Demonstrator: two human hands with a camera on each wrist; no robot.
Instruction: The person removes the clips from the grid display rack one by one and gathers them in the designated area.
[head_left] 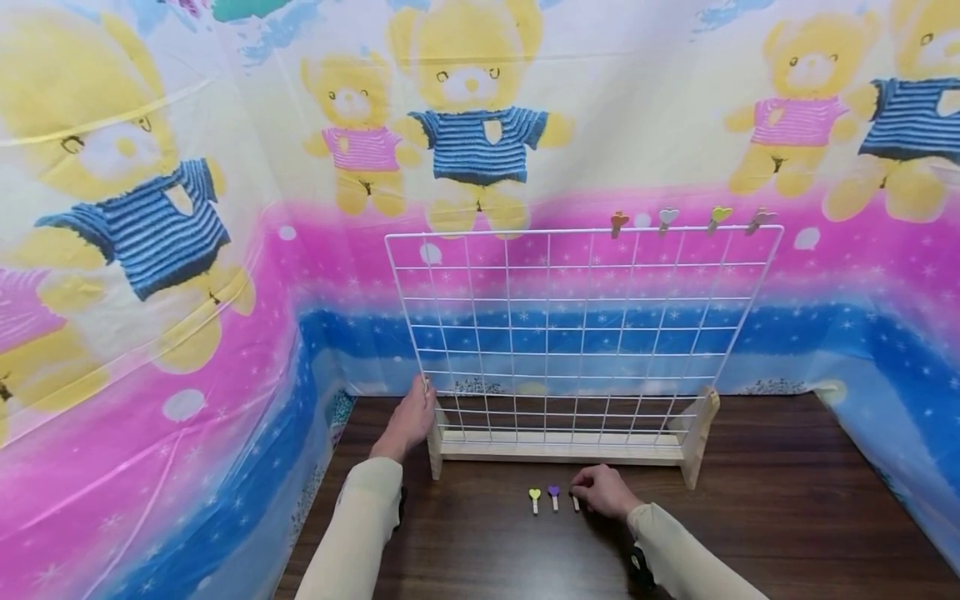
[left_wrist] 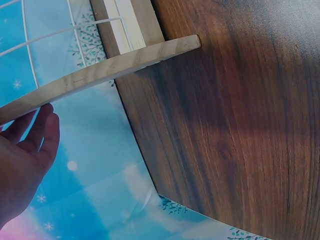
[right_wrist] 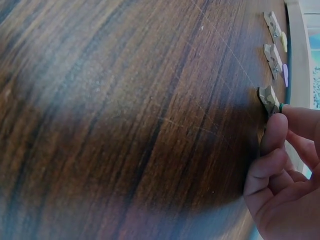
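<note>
A white wire grid rack stands on a wooden base. My left hand holds its left wooden upright; in the left wrist view the fingers reach its outer side, and the thumb cannot be seen. In front of the base, my right hand pinches a small wooden clothespin between thumb and forefinger. A bit of green shows at its covered end. Beside it on the table lie a clothespin with a purple heart and one with a yellow heart.
Several heart clothespins sit along the rack's top wire: an orange-brown one, a white one, a yellow one and a brownish one. The dark wooden table is backed by a bear-print cloth.
</note>
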